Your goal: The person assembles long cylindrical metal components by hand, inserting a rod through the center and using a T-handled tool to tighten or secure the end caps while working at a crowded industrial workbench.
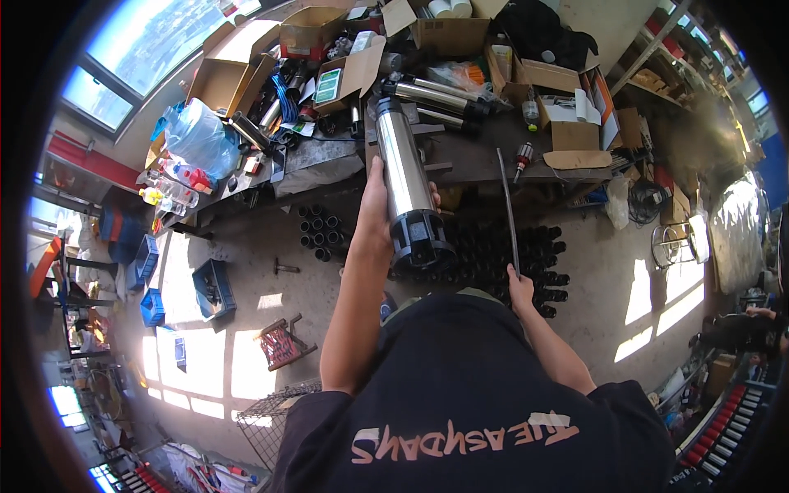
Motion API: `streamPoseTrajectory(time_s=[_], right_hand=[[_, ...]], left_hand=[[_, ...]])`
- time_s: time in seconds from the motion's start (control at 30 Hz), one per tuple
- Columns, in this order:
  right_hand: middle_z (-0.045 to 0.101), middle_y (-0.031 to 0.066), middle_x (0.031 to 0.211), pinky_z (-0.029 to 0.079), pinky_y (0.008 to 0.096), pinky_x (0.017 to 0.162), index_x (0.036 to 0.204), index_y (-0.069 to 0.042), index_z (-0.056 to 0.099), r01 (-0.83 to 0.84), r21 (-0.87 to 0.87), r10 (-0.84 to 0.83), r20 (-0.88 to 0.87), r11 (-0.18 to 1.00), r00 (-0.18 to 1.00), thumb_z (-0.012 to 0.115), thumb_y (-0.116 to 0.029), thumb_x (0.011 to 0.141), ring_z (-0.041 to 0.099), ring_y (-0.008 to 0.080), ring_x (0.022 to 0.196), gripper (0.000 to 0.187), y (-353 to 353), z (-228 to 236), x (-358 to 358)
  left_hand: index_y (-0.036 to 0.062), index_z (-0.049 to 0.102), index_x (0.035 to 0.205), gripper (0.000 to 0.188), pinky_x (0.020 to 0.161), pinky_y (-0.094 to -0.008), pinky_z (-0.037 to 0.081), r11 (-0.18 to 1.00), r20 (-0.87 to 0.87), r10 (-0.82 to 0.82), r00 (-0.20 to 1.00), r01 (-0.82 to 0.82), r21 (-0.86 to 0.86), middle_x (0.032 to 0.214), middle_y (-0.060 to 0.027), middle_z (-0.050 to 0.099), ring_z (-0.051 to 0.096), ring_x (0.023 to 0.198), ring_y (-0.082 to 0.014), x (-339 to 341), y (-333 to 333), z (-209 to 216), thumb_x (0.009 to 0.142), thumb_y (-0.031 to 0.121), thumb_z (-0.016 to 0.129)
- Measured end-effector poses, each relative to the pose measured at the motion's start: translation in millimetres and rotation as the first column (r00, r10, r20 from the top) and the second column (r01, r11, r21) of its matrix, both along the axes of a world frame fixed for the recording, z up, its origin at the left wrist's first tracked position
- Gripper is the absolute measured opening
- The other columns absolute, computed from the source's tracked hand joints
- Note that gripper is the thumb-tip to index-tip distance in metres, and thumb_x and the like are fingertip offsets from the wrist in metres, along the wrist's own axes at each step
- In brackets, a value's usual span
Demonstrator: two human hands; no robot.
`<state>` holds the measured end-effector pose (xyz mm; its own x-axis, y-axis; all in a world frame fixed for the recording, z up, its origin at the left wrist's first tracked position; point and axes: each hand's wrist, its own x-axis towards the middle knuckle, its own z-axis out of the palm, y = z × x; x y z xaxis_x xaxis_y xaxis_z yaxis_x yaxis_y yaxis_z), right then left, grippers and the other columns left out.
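Note:
My left hand (376,205) is wrapped round a polished steel cylinder (404,156), which looks like a submersible pump body. The cylinder stands tilted in front of my chest, its black slotted end (421,240) toward me and a dark cap at the far end. Fingertips show along its right side; the palm is hidden beneath it. Lower and to the right, my right hand (521,292) is closed round the near end of a long thin metal rod (507,205). The rod points away from me, its far tip reaching up over the bench edge.
A cluttered workbench (329,168) spans the far side, with open cardboard boxes (452,34), more steel cylinders (440,94) and plastic bags (200,140). Black tubes (481,251) are stacked on the floor beneath. A red stool (282,345) and blue crates (214,289) stand left. Another person (744,329) is far right.

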<state>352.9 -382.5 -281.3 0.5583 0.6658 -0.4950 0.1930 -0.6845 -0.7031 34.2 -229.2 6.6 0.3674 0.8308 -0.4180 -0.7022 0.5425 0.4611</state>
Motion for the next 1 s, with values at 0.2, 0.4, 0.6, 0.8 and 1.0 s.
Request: streamPoseTrajectory(time_s=[0.2,0.4,0.6,0.8,1.0], right_hand=[[0.048,0.005,0.052,0.036,0.0376,0.054,0.062,-0.001,0.056,-0.076,0.093,0.063,0.141,0.993,0.988,0.065,-0.053,0.092,0.045,0.0177,0.051,0.061,-43.7,10.1,14.1],[0.038,0.0051,0.048,0.03,0.0371,0.048,0.062,0.001,0.049,-0.176,0.291,0.097,0.266,0.941,0.959,0.064,-0.047,0.095,0.039,0.0143,0.047,0.06,-43.6,43.8,16.3],[0.039,0.0086,0.049,0.03,0.0364,0.046,0.063,0.001,0.052,-0.307,0.425,0.181,0.31,0.851,0.933,0.07,-0.031,0.092,0.038,0.0177,0.044,0.046,-10.6,98.7,25.4],[0.039,0.0116,0.05,0.031,0.037,0.046,0.064,-0.001,0.054,-0.535,0.421,0.364,0.422,0.733,0.83,0.072,-0.027,0.089,0.037,0.0215,0.043,0.041,75.5,157.5,65.9],[0.052,0.0121,0.053,0.039,0.0369,0.049,0.069,-0.003,0.063,-0.816,0.309,0.356,0.783,0.489,0.51,0.075,-0.026,0.085,0.051,0.0284,0.047,0.03,201.8,236.2,122.8]], left_hand=[[-0.0055,0.042,0.126,0.074,0.062,-0.0413,0.06,0.999,0.057,0.004,0.998,-0.001,-0.049,0.086,-0.0203,0.062,0.066,0.073,-0.0297,1.5,6.5,-17.6,0.102,0.062,0.026],[-0.0084,0.047,0.12,0.06,0.065,-0.0379,0.06,0.996,0.175,0.081,0.981,-0.076,-0.036,0.098,-0.0189,0.062,0.066,0.077,-0.0263,8.9,3.1,-45.8,0.094,0.045,0.048],[-0.0088,0.046,0.126,0.066,0.075,-0.0353,0.057,0.991,0.538,0.13,0.833,-0.088,-0.103,0.112,-0.0206,0.059,0.062,0.088,-0.0284,14.4,39.2,-73.2,0.087,0.043,0.058],[-0.0016,0.062,0.106,0.041,0.068,-0.0311,0.062,0.87,0.39,0.451,0.803,-0.296,-0.395,0.1,-0.0191,0.059,0.058,0.095,-0.0316,0.3,148.5,-36.3,0.084,0.033,0.067],[-0.0033,0.058,0.106,0.05,0.066,-0.0344,0.064,0.786,0.297,0.324,0.898,-0.081,-0.612,0.117,-0.0289,0.042,0.054,0.098,-0.0306,-14.8,198.3,-18.2,0.077,0.035,0.073]])
